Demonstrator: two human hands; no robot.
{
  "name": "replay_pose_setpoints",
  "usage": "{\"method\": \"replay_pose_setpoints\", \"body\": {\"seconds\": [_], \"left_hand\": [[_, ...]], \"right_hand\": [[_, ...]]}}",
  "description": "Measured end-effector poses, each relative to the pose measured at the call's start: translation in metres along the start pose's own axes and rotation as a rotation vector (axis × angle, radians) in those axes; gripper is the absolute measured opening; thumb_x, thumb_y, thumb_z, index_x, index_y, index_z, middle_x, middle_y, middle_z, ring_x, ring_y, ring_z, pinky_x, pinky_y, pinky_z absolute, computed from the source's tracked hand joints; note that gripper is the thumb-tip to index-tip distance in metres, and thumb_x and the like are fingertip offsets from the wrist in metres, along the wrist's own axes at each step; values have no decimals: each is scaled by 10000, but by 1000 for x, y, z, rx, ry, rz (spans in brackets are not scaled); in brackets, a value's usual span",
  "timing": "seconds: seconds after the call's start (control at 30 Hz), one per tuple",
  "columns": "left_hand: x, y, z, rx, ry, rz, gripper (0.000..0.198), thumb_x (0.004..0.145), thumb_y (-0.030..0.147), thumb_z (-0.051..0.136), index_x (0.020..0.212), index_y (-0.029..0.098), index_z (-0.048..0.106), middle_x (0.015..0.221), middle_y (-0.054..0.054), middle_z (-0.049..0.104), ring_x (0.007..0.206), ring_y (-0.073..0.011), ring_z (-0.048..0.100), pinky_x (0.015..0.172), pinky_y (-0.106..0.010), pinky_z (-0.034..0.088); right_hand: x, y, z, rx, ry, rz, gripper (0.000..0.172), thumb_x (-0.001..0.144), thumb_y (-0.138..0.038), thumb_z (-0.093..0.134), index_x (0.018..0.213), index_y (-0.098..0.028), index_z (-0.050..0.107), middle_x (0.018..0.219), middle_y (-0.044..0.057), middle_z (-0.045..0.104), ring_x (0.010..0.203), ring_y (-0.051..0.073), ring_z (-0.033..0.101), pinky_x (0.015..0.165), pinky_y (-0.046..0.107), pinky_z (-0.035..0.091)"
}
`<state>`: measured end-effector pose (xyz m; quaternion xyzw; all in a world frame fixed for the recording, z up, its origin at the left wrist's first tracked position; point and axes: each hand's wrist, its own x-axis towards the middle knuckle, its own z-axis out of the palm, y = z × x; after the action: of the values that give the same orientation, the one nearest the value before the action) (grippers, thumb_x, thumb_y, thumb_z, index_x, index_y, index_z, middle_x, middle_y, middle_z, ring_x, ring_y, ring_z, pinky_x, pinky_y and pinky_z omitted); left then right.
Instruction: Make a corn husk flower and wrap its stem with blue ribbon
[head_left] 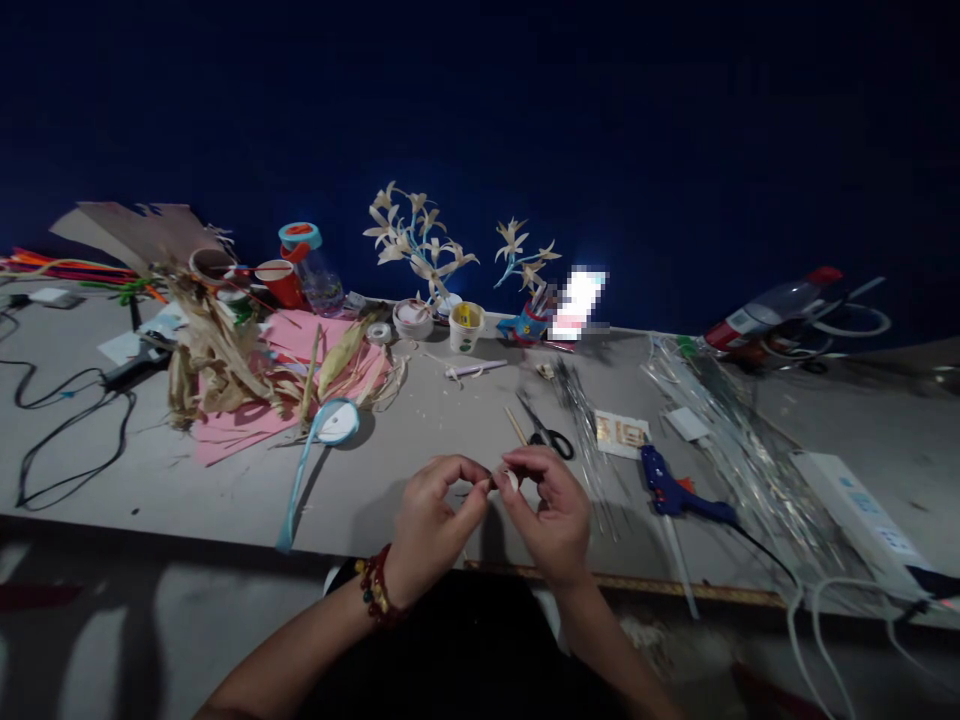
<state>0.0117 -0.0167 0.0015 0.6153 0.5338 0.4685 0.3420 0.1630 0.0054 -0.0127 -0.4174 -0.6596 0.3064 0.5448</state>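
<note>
Above the table's front edge, my left hand (440,508) and my right hand (551,505) meet fingertip to fingertip. Between the right thumb and forefinger is a small pale piece (513,480), too small to tell its kind. The left thumb and forefinger are pinched together beside it, and whatever they grip is hidden. Black-handled scissors (553,440) lie just beyond my right hand. To its right rests a blue glue gun (679,487). A roll of light-blue tape (335,422), with a strip trailing forward, lies left of my hands.
Dried husks (217,350) lie on pink paper (247,430) at left. Pale flower branches (420,240) stand at the back beside a paper cup (466,330). Thin wires (589,430) and clear-wrapped bundles (750,450) cover the right. A white power strip (855,510) lies far right.
</note>
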Motion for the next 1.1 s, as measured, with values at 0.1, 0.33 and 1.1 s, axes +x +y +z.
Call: {"method": "replay_pose_setpoints", "body": {"seconds": [0.1,0.33,1.1], "left_hand": [[-1,-1,0,-4,-6,8,91,879,162,586,811,194,639,816,-25,713,813,-188,651,784,-308,465],[-1,-2,-1,-28,4,3,93,884,172,583,812,197,635,819,-26,711,813,-187,652,782,-312,472],[-1,-8,0,-150,15,29,100,909,191,582,845,194,659,863,-56,727,845,-198,672,800,-312,503]], "right_hand": [[1,-1,0,-5,-5,2,162,863,-133,668,991,-231,662,920,42,635,824,180,619,708,306,528],[5,-2,-4,19,-39,15,152,864,-152,666,995,-230,669,930,49,634,809,178,621,680,303,530],[7,5,-12,-131,-66,-178,249,844,-130,676,1061,-251,660,957,52,687,752,178,643,693,335,559]]}}
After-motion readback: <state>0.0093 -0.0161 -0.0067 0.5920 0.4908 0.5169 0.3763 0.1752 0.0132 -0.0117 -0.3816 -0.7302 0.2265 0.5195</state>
